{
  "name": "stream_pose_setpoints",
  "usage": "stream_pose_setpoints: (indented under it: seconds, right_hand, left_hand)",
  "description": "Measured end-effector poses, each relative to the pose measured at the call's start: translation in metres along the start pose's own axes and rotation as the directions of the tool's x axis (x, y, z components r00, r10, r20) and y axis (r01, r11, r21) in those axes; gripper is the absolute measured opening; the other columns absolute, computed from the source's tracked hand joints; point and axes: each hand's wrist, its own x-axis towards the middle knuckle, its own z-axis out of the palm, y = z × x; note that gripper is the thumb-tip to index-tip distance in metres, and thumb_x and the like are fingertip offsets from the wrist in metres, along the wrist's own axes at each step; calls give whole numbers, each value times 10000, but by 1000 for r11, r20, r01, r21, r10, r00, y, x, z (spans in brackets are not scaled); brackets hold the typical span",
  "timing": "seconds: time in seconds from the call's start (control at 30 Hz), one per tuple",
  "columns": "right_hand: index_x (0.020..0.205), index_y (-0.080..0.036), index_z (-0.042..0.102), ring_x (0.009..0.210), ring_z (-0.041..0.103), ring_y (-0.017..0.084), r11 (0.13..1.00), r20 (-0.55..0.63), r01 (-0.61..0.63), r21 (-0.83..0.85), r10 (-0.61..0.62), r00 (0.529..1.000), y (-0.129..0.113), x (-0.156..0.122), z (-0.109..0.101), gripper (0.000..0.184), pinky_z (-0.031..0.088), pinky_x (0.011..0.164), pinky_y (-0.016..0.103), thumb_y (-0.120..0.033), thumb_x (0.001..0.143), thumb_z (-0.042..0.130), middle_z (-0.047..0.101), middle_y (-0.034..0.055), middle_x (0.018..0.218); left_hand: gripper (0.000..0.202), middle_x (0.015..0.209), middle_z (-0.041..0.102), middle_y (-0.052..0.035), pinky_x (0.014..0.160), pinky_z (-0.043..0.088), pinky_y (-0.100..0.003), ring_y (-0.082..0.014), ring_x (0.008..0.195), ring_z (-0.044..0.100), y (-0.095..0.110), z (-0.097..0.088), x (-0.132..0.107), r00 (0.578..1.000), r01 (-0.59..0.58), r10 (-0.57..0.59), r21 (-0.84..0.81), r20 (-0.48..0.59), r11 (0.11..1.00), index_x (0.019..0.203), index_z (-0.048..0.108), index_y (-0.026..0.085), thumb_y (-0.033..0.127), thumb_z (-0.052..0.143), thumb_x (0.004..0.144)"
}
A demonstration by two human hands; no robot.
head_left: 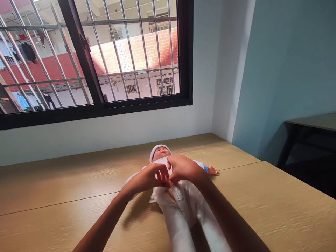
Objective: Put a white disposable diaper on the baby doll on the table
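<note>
- Lying face up on the desk (262,196): a doll (164,152), with head and white cap (159,147) near the far edge, left of the far right corner, and legs running towards the near edge, out of view.
- Close together at the doll's waist: left hand (149,176), with fingers bent over the top of the white trousers (179,224); right hand (186,169), curled just beside, with thumb near the white top (160,161). Impossible to tell whether pinching cloth or only touching it, with fingertips partly hidden.
- Likely to bunch or twist at the waist, if tugged harder on one side than on the other; judged from creases around the hips and a loose corner of cloth (153,199) on the left.
- Liable to slide or turn towards the far edge under a forward push, for want of a hand steadying head or legs.
- At risk of jerking the doll's body along: any pull with cloth caught between crossed fingers, owing to so little room between both hands.
- Easy to brush with the right forearm: the doll's outstretched hand (212,169), pointing towards the right edge.
- Hard to notice in time: a snag beneath the fingers, because of covered sight at the waist.
</note>
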Motion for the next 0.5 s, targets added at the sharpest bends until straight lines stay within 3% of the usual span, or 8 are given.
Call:
stream_pose_setpoints:
  seconds: [0.27, 0.5]
  right_hand:
    - [995, -159, 600, 890, 606, 244, 991, -101, -71, -112, 60, 993, -4, -21, -14, 359, 293, 564, 274, -124, 645, 677, 665, 68, 965]
    - [983, -187, 604, 820, 589, 177, 998, -114, 7, -65, -14, 993, 8, -27, -20, 257, 323, 566, 245, -169, 728, 628, 655, 21, 921]
  left_hand:
    - [251, 835, 634, -4, 631, 443, -252, -158, 737, 568, 4, -1, -2, 998, 59, -59, 9, -14, 998, 883, 614, 188, 327, 711, 697]
    - [272, 902, 630, -19, 669, 446, -265, -170, 773, 567, 9, 3, -4, 995, 63, -60, 45, -78, 997, 934, 652, 200, 311, 717, 695]
